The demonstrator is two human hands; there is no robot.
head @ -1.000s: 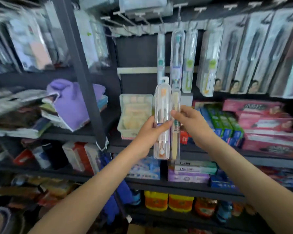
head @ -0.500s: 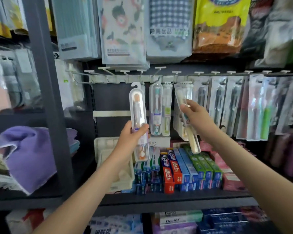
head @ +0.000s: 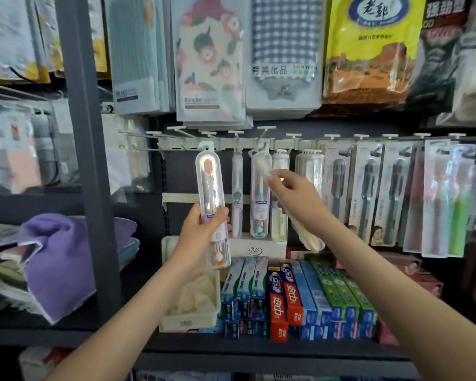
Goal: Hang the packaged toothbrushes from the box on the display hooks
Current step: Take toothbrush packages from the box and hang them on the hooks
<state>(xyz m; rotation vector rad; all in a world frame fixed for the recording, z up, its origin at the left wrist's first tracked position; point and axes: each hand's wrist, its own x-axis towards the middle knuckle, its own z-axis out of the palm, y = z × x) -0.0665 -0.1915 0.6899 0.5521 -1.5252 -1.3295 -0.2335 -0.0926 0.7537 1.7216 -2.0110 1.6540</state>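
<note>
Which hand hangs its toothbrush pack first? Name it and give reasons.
Right, probably. The right hand tilts its clear pack, hanger end near a hook. The left hand holds the orange-brush pack upright, not angled onto any hook.

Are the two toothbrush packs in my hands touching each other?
Apart. Head view shows a hanging pack between the left pack and the right pack.

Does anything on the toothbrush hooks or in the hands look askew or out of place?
Only the clear case with a cream toothbrush in the right hand: it slants, top leaning left towards the hooks, while the hung clear cases hang straight. Nothing looks spilled or damaged.
</note>
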